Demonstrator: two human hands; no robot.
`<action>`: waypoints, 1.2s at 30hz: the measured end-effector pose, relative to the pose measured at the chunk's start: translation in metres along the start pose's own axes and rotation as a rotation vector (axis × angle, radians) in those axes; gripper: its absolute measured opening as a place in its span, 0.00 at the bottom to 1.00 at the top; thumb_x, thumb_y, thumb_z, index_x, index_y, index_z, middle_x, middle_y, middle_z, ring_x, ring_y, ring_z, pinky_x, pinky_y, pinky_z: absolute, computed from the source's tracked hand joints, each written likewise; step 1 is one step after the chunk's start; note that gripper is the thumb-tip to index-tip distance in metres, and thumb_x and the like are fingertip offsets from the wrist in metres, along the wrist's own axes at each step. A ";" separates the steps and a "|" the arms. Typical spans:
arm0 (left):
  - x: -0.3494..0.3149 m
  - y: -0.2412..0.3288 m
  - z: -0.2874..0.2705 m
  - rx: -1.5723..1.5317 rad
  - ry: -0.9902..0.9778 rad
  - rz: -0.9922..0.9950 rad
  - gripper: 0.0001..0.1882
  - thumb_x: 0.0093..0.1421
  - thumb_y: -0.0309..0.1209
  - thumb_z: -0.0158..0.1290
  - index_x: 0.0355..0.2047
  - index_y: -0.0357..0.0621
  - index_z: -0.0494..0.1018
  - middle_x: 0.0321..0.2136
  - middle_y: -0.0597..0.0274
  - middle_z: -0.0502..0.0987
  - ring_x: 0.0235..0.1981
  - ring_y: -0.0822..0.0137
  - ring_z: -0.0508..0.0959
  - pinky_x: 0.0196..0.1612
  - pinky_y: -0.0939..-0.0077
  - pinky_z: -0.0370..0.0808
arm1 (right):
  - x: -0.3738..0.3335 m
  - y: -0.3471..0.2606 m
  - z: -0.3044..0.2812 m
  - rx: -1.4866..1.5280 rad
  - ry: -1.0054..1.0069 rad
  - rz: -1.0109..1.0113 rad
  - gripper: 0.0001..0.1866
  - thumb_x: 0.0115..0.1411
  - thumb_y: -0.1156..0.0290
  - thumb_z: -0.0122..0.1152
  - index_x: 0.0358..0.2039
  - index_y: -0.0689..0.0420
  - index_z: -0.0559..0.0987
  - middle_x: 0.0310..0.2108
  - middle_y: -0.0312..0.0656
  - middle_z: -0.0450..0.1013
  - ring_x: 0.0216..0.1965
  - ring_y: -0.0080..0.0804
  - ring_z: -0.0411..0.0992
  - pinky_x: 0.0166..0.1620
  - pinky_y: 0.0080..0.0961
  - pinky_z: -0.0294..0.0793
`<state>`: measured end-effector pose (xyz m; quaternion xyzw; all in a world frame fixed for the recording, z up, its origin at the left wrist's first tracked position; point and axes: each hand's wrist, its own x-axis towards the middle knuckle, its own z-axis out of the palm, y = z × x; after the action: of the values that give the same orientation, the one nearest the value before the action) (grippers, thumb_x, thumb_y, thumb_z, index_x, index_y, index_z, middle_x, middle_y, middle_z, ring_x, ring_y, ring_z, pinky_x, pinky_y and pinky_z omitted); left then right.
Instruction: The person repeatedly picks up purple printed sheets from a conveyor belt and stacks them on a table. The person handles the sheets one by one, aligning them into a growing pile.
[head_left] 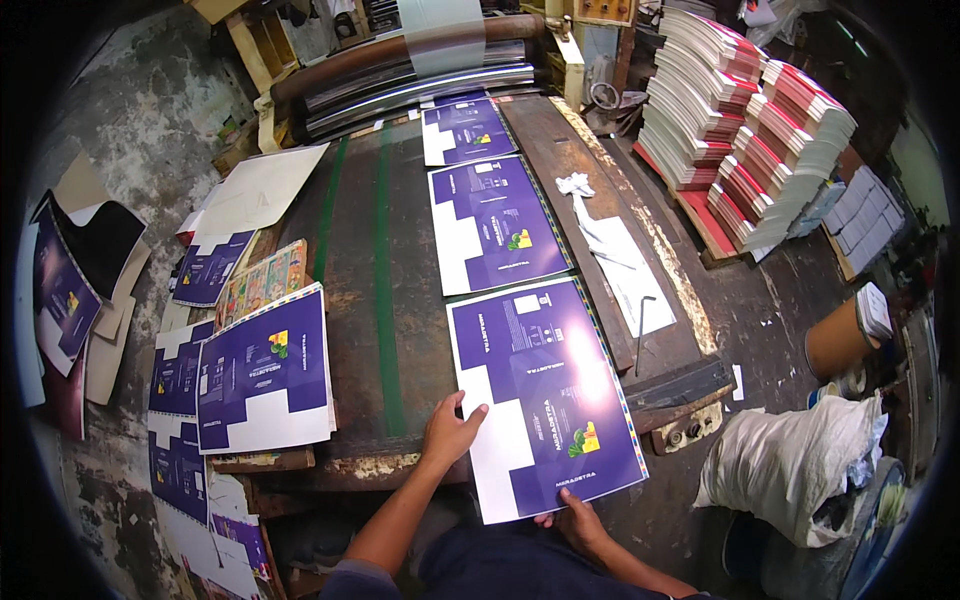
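A large purple-and-white printed sheet point(545, 390) lies on the near end of the dark table, its lower edge jutting toward me. My right hand point(582, 522) pinches that lower edge, thumb on top and fingertips showing beneath. At the sheet's left edge is my left hand point(455, 428), its thumb over the white margin and the other fingers partly hidden at the edge. Beyond it, a second printed sheet point(500, 225) and a third point(468, 132) continue in line toward the metal rollers point(420, 88). Glare whitens part of the nearest sheet.
A stack of similar printed sheets point(265, 375) sits at the table's left. White paper point(630, 275) and a hex key point(643, 325) lie on the right side. Tall stacks of red-and-white sheets point(700, 100) stand beyond, with a white sack point(790, 465) at lower right.
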<state>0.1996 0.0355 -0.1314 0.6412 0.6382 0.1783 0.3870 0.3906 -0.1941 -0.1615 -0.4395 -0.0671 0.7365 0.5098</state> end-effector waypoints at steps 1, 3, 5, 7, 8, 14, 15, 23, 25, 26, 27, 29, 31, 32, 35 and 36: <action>0.005 0.003 0.000 0.067 0.016 0.030 0.36 0.57 0.50 0.59 0.56 0.34 0.70 0.52 0.43 0.74 0.51 0.52 0.77 0.53 0.60 0.72 | 0.004 0.000 -0.001 0.005 0.012 -0.005 0.24 0.70 0.54 0.47 0.47 0.66 0.72 0.34 0.52 0.78 0.34 0.36 0.77 0.39 0.29 0.74; 0.017 0.004 -0.001 0.059 -0.002 0.026 0.36 0.58 0.51 0.58 0.56 0.34 0.70 0.52 0.42 0.74 0.54 0.49 0.74 0.56 0.58 0.70 | 0.012 0.000 -0.001 0.045 -0.011 -0.038 0.24 0.70 0.54 0.47 0.46 0.66 0.73 0.33 0.51 0.78 0.32 0.35 0.76 0.40 0.30 0.75; 0.029 0.006 -0.003 0.066 -0.007 0.021 0.35 0.58 0.51 0.58 0.56 0.35 0.70 0.52 0.42 0.74 0.55 0.47 0.73 0.57 0.57 0.69 | 0.018 -0.003 0.004 0.072 -0.009 -0.059 0.24 0.70 0.53 0.47 0.45 0.66 0.74 0.33 0.51 0.78 0.31 0.33 0.75 0.41 0.31 0.75; 0.040 0.009 -0.003 0.089 -0.004 0.014 0.35 0.58 0.51 0.58 0.56 0.36 0.70 0.51 0.42 0.74 0.54 0.47 0.74 0.56 0.57 0.70 | 0.023 -0.007 0.012 0.088 0.021 -0.068 0.24 0.70 0.53 0.48 0.44 0.65 0.74 0.32 0.51 0.77 0.29 0.32 0.74 0.42 0.32 0.76; 0.044 0.011 -0.003 0.092 0.002 0.009 0.35 0.58 0.51 0.57 0.56 0.36 0.70 0.51 0.41 0.75 0.54 0.47 0.74 0.56 0.57 0.70 | 0.027 -0.007 0.013 0.060 0.034 -0.078 0.25 0.68 0.50 0.50 0.44 0.64 0.72 0.30 0.51 0.76 0.29 0.33 0.73 0.42 0.37 0.76; 0.069 0.020 -0.007 0.080 0.037 -0.016 0.37 0.58 0.53 0.58 0.59 0.37 0.67 0.51 0.40 0.75 0.55 0.46 0.74 0.56 0.56 0.70 | 0.039 -0.017 0.032 0.124 0.066 -0.123 0.21 0.68 0.52 0.51 0.42 0.60 0.72 0.30 0.48 0.75 0.29 0.32 0.72 0.41 0.39 0.76; 0.073 0.018 -0.006 0.057 0.050 -0.022 0.39 0.57 0.52 0.58 0.60 0.36 0.66 0.52 0.40 0.74 0.55 0.46 0.74 0.56 0.56 0.70 | 0.041 -0.018 0.034 0.131 0.062 -0.130 0.20 0.68 0.52 0.51 0.42 0.59 0.71 0.31 0.47 0.75 0.29 0.32 0.72 0.41 0.39 0.76; 0.033 0.018 -0.022 -0.064 -0.011 -0.061 0.46 0.54 0.50 0.63 0.64 0.32 0.59 0.55 0.38 0.72 0.50 0.52 0.78 0.51 0.62 0.74 | 0.060 -0.020 0.035 0.205 0.054 -0.240 0.14 0.69 0.61 0.49 0.48 0.56 0.66 0.33 0.47 0.75 0.28 0.30 0.72 0.40 0.36 0.78; 0.013 0.016 -0.026 -0.106 -0.087 -0.129 0.47 0.54 0.51 0.64 0.64 0.32 0.58 0.54 0.38 0.72 0.48 0.56 0.78 0.49 0.64 0.75 | 0.061 -0.022 0.044 0.172 0.053 -0.263 0.14 0.69 0.63 0.50 0.49 0.56 0.64 0.36 0.46 0.73 0.28 0.28 0.71 0.39 0.35 0.78; 0.011 0.008 -0.025 -0.141 -0.097 -0.110 0.47 0.54 0.51 0.63 0.64 0.32 0.59 0.53 0.40 0.73 0.47 0.58 0.78 0.48 0.64 0.76 | 0.064 -0.024 0.051 0.159 0.051 -0.279 0.14 0.69 0.63 0.50 0.50 0.56 0.63 0.37 0.46 0.73 0.29 0.28 0.71 0.39 0.35 0.78; 0.010 0.006 -0.022 -0.210 -0.118 -0.112 0.47 0.55 0.51 0.63 0.64 0.31 0.59 0.53 0.39 0.73 0.48 0.58 0.78 0.49 0.64 0.75 | 0.065 -0.025 0.055 0.139 0.055 -0.297 0.15 0.69 0.64 0.50 0.50 0.56 0.62 0.38 0.45 0.72 0.29 0.27 0.70 0.39 0.34 0.78; 0.015 0.010 -0.015 -0.351 -0.165 -0.107 0.46 0.55 0.50 0.63 0.63 0.30 0.58 0.53 0.39 0.73 0.48 0.57 0.78 0.50 0.64 0.75 | 0.064 -0.021 0.057 0.123 0.080 -0.326 0.23 0.69 0.65 0.50 0.60 0.57 0.57 0.43 0.45 0.71 0.31 0.26 0.71 0.40 0.32 0.78; 0.029 0.006 -0.005 -0.234 -0.110 -0.039 0.43 0.56 0.47 0.63 0.62 0.28 0.60 0.51 0.38 0.74 0.47 0.56 0.78 0.48 0.64 0.76 | 0.058 -0.023 0.059 0.120 0.126 -0.386 0.29 0.69 0.66 0.50 0.65 0.57 0.52 0.44 0.46 0.70 0.32 0.26 0.71 0.40 0.30 0.78; 0.036 0.011 -0.004 -0.143 -0.089 -0.005 0.42 0.56 0.46 0.63 0.61 0.28 0.61 0.51 0.38 0.74 0.46 0.55 0.79 0.48 0.64 0.76 | 0.055 -0.026 0.059 0.121 0.134 -0.411 0.37 0.69 0.66 0.50 0.70 0.56 0.43 0.50 0.47 0.69 0.34 0.26 0.72 0.40 0.27 0.78; 0.058 -0.003 -0.003 0.000 -0.034 0.076 0.40 0.57 0.47 0.63 0.58 0.27 0.65 0.48 0.38 0.76 0.44 0.56 0.79 0.46 0.65 0.76 | 0.048 -0.032 0.066 0.196 0.211 -0.451 0.37 0.69 0.66 0.51 0.71 0.57 0.44 0.53 0.48 0.69 0.36 0.26 0.73 0.41 0.26 0.78; 0.069 -0.003 -0.006 0.000 -0.055 0.043 0.39 0.57 0.47 0.63 0.58 0.27 0.65 0.48 0.38 0.76 0.45 0.56 0.79 0.48 0.66 0.76 | 0.052 -0.037 0.059 0.150 0.177 -0.445 0.37 0.69 0.66 0.51 0.71 0.57 0.44 0.55 0.48 0.69 0.37 0.26 0.73 0.41 0.26 0.77</action>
<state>0.2018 0.1031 -0.1487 0.6592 0.6135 0.1690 0.4005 0.3686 -0.1137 -0.1361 -0.4377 -0.0624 0.5678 0.6944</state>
